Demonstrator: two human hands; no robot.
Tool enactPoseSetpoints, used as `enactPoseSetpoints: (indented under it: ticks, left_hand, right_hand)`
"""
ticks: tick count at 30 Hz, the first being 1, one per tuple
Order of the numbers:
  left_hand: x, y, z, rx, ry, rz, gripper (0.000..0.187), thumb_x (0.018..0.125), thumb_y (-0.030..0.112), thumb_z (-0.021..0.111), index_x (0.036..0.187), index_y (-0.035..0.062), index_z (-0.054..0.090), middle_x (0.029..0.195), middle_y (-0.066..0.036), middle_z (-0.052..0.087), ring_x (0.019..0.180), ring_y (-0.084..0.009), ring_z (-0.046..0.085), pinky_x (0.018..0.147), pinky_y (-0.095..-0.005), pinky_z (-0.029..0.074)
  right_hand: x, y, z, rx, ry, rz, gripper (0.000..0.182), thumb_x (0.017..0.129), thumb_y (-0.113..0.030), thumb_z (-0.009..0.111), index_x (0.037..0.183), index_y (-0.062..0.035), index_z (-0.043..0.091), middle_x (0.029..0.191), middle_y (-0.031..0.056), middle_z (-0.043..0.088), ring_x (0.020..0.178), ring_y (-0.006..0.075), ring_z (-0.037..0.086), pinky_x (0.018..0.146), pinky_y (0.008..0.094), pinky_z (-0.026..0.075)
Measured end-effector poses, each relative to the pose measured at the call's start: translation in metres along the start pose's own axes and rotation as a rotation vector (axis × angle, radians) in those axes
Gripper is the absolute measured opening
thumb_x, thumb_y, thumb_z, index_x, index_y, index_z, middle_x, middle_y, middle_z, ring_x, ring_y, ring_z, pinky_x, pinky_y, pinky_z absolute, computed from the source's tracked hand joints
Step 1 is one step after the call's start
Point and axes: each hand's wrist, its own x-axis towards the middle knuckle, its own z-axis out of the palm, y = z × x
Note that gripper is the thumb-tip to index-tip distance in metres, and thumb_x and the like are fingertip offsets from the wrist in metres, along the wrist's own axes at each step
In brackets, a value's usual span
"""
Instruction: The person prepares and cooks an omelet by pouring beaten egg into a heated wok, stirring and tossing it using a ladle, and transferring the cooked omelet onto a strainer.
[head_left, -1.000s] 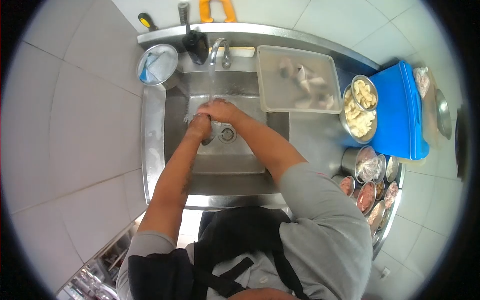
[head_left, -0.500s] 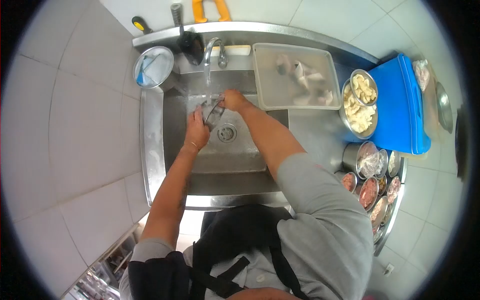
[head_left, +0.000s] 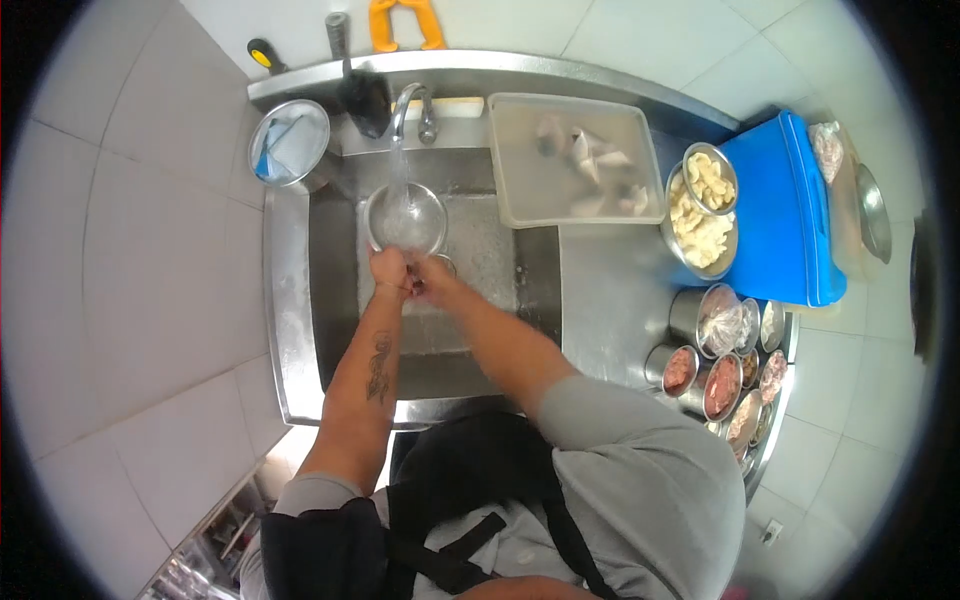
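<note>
A round metal bowl (head_left: 407,215) is under the running faucet (head_left: 408,105), its open side up, with water splashing inside. My left hand (head_left: 390,268) is closed at the bowl's near rim. Right beside it, my right hand (head_left: 432,278) is close to the left fingers, smeared by motion, its fingers hard to make out. The drain is partly covered by my right hand. Both hands and the bowl are inside the steel sink (head_left: 480,330).
A lidded plastic container (head_left: 510,200) stands right of the faucet. Farther right are bowls of pale pieces (head_left: 700,235), a blue box (head_left: 775,220) and several metal pots (head_left: 665,365) of meat. A metal canister (head_left: 315,150) sits at the sink's back left corner.
The bowl has turned from tilted to facing up under the stream. My right hand has left its far side and come down beside my left hand. The view has shifted slightly.
</note>
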Motion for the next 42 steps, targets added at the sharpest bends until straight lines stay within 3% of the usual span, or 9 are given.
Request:
enactPoseSetpoints:
  ticks: [3, 5, 9, 14, 19, 22, 25, 33, 42]
  left_hand:
    - [-0.028, 0.011, 0.029, 0.087, 0.047, -0.063, 0.051, 0.092, 0.009, 0.047, 0.142, 0.0033, 0.039, 0.122, -0.017, 0.059, 0.090, -0.0308, 0.065, 0.069, -0.0404, 0.058]
    - [-0.060, 0.024, 0.048, 0.157, 0.038, -0.047, 0.049, 0.096, 0.015, 0.049, 0.143, 0.0034, 0.039, 0.122, -0.017, 0.059, 0.092, -0.0314, 0.065, 0.069, -0.0416, 0.058]
    - [-0.118, 0.054, 0.099, 0.369, -0.102, 0.018, 0.060, 0.106, 0.043, 0.046, 0.140, -0.0061, 0.044, 0.133, -0.020, 0.057, 0.120, -0.0371, 0.059, 0.100, -0.0532, 0.050]
    - [-0.120, 0.105, 0.088, 0.503, 0.025, 0.069, 0.076, 0.103, 0.059, 0.041, 0.144, -0.0042, 0.040, 0.140, -0.022, 0.052, 0.124, -0.0383, 0.057, 0.094, -0.0565, 0.055]
    - [-0.133, 0.078, 0.098, 0.524, -0.006, 0.094, 0.074, 0.103, 0.058, 0.042, 0.148, 0.0021, 0.028, 0.136, -0.024, 0.053, 0.108, -0.0338, 0.066, 0.063, -0.0403, 0.063]
    - [-0.128, 0.089, 0.089, 0.511, 0.012, 0.052, 0.070, 0.103, 0.048, 0.047, 0.150, 0.0011, 0.025, 0.139, -0.025, 0.051, 0.113, -0.0362, 0.064, 0.069, -0.0443, 0.063]
    - [-0.124, 0.106, 0.061, 1.231, 0.171, 0.607, 0.067, 0.088, 0.002, 0.053, 0.150, 0.0073, 0.027, 0.138, -0.029, 0.048, 0.122, -0.0439, 0.056, 0.100, -0.0496, 0.051]
    - [-0.248, 0.136, 0.075, 1.451, 0.227, 1.024, 0.075, 0.080, -0.015, 0.047, 0.149, 0.0108, 0.032, 0.139, -0.028, 0.041, 0.128, -0.0487, 0.047, 0.109, -0.0513, 0.040]
    - [-0.467, 0.151, -0.031, 1.483, 0.281, 1.025, 0.065, 0.087, -0.006, 0.050, 0.149, 0.0124, 0.038, 0.142, -0.025, 0.043, 0.129, -0.0435, 0.048, 0.107, -0.0466, 0.046]
  right_hand:
    - [-0.021, -0.009, 0.000, 0.106, -0.004, 0.133, 0.038, 0.089, -0.021, 0.067, 0.120, 0.0015, 0.059, 0.105, 0.0156, 0.065, 0.092, 0.0315, 0.065, 0.075, 0.0433, 0.054]
    - [-0.012, -0.035, -0.021, -1.004, 0.404, -1.213, 0.033, 0.088, -0.017, 0.066, 0.117, -0.0026, 0.061, 0.106, 0.0188, 0.063, 0.098, 0.0385, 0.061, 0.086, 0.0480, 0.051]
    - [0.030, -0.052, -0.007, -1.272, 0.039, -1.112, 0.032, 0.088, -0.019, 0.064, 0.117, -0.0057, 0.062, 0.112, 0.0223, 0.061, 0.107, 0.0434, 0.058, 0.095, 0.0507, 0.046]
    - [0.002, -0.078, 0.025, -1.135, -0.722, -0.612, 0.033, 0.091, -0.026, 0.060, 0.117, -0.0060, 0.063, 0.121, 0.0226, 0.063, 0.114, 0.0404, 0.059, 0.096, 0.0467, 0.048]
    - [-0.026, -0.086, 0.020, -1.272, 0.093, -1.075, 0.034, 0.092, -0.026, 0.060, 0.119, -0.0065, 0.062, 0.111, 0.0215, 0.068, 0.108, 0.0354, 0.065, 0.095, 0.0487, 0.049]
    - [-0.041, -0.084, 0.021, -0.701, -0.710, -0.558, 0.031, 0.090, -0.023, 0.061, 0.110, -0.0006, 0.067, 0.104, 0.0246, 0.070, 0.098, 0.0370, 0.068, 0.085, 0.0476, 0.051]
    - [-0.024, -0.101, -0.001, -1.578, -0.516, -0.724, 0.035, 0.088, -0.013, 0.057, 0.123, -0.0077, 0.062, 0.120, 0.0217, 0.067, 0.112, 0.0379, 0.063, 0.099, 0.0478, 0.049]
    - [0.040, -0.212, -0.006, -1.860, 0.454, -1.625, 0.037, 0.092, -0.015, 0.051, 0.124, 0.0001, 0.061, 0.114, 0.0185, 0.068, 0.110, 0.0295, 0.065, 0.102, 0.0433, 0.047]
    - [0.207, -0.163, -0.078, -2.097, 0.015, -1.512, 0.035, 0.094, -0.028, 0.057, 0.109, 0.0017, 0.067, 0.100, 0.0204, 0.070, 0.095, 0.0358, 0.068, 0.086, 0.0490, 0.054]
